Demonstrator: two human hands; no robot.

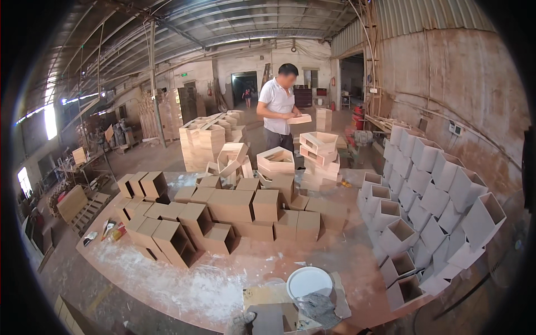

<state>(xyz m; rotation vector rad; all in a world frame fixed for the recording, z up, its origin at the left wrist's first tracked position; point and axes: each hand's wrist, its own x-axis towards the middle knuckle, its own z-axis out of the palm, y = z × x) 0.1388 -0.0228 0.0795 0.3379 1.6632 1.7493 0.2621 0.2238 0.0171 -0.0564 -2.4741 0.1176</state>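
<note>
My left hand (240, 323), in a dusty grey work glove, grips the left side of a small wooden box (267, 319) at the table's near edge. Its upper face looks grey, and a dark opening shows on its right. My right hand (319, 310), gloved in darker grey, is closed over the near rim of a round white tub (309, 280). Whatever its fingers hold is hidden beneath the glove. The tub and the box rest over a stained flat board (258, 295).
Brown open-ended boxes (238, 205) stand in rows across the reddish table (357, 268). Pale grey boxes (421, 195) are stacked high at right. Beyond are raw wood frames (277, 160) and a person (278, 106) holding one. Brushes (110, 229) lie at left; white powder smears the tabletop.
</note>
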